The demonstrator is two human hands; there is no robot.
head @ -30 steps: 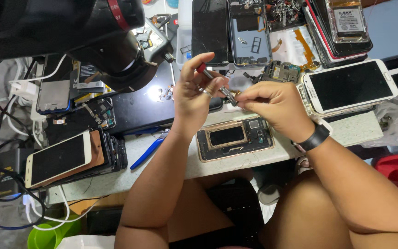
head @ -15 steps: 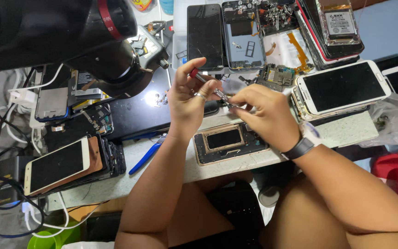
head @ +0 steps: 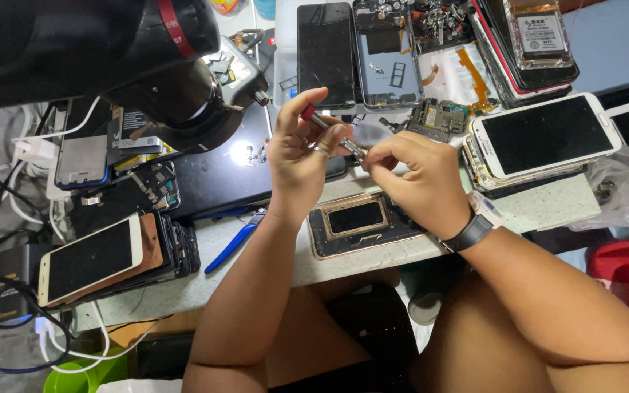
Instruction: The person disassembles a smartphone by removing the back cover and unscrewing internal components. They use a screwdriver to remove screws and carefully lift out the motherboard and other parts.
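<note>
Your bench (head: 547, 207) has slid down and right in your view over the last second, so your head has tipped or shifted; the phones themselves lie where they did. The microscope (head: 111, 58) now fills more of the upper left corner than before, dark and close to the lens.

Your two arms have kept their pose. Both hands have stayed together above the bench's near edge, above the opened phone frame (head: 358, 222), which has not moved on the bench. That points to fine work at the tool's tip, not to anything on the bench being shifted.

Your left hand (head: 303, 156) is closed around the screwdriver (head: 333, 131), thumb and forefinger pinching the shaft near its red cap, which shows between them. The grip looks the same as half a second ago. Your right hand (head: 420, 182) is curled, its fingertips pinched at the driver's metal tip; whether it holds a bit or only steadies the tip, I cannot tell, since the fingers cover it. A dark wristband (head: 471, 233) sits on that wrist.

Around you: a white phone (head: 544, 135) lies to the right, a gold phone (head: 92, 258) on a stack to the left, blue-handled pliers (head: 231, 244) just left of your left forearm, and a bare circuit board (head: 438, 116) just beyond your right hand.
</note>
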